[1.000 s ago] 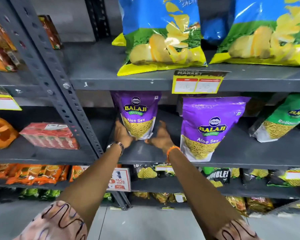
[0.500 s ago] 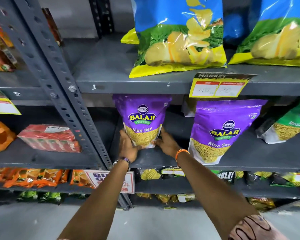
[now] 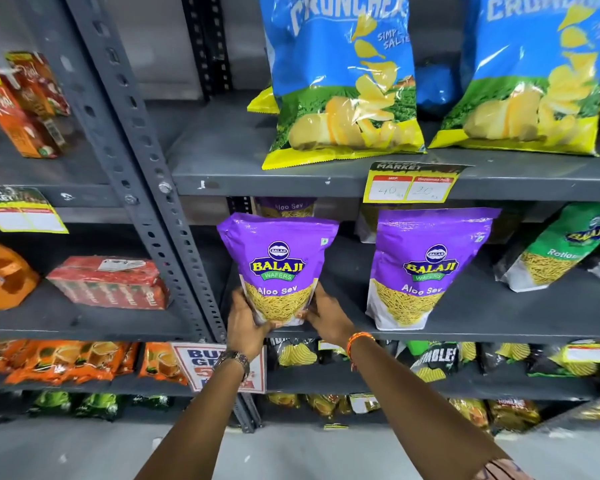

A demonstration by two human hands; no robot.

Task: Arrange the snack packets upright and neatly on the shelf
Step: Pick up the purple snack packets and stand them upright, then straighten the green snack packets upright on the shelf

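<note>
Both hands, left (image 3: 245,325) and right (image 3: 328,315), reach forward (arms outstretched), fingers curled inward.

A retail shop, most likely a small supermarket or grocery, is shown. Grey slotted-angle metal shelving (image 3: 146,216) is stacked in several tiers, and each tier is stocked with packaged goods: large blue crisp bags (image 3: 343,81) on the upper shelf, purple Aloo Sev packets (image 3: 426,268) and a green packet (image 3: 561,251) on the middle one, juice cartons (image 3: 18,109) and red multipacks (image 3: 108,282) in the neighbouring bay, and further snack bags on the lower tiers. A yellow price tag (image 3: 409,185) headed "MARKET", with two handwritten prices, is fixed to a shelf edge, and a promotional offer sign (image 3: 201,362) is hung lower down.
</note>
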